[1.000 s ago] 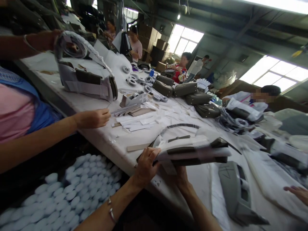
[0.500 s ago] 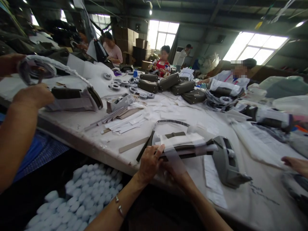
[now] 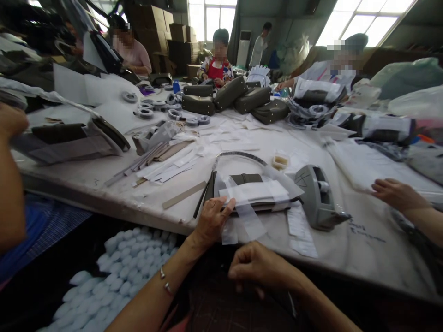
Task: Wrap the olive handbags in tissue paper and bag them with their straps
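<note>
A dark olive handbag (image 3: 247,178) lies at the table's near edge, its wrapped handle (image 3: 238,156) arched behind it. White paper (image 3: 266,190) covers its front, and translucent strips (image 3: 246,207) cross it and hang over the edge. My left hand (image 3: 212,216) grips the bag's near left side, thumb and fingers against the paper. Below the table edge, apart from the bag, is my right hand (image 3: 258,267), its fingers curled closed and nothing visible in them. To the bag's right stands a grey tape dispenser (image 3: 316,198).
Co-workers' hands show at left (image 3: 12,120) and right (image 3: 398,196). Cardboard strips (image 3: 183,194), paper pieces, another wrapped bag (image 3: 72,138) and a small tub (image 3: 280,160) lie on the table (image 3: 145,203). Stacked bags (image 3: 230,96) stand behind. White round pieces (image 3: 128,263) fill a space below left.
My right hand has come away from under the bag, toward me and below the table edge. My left hand stays on the bag. The co-worker's hand at right has moved inward.
</note>
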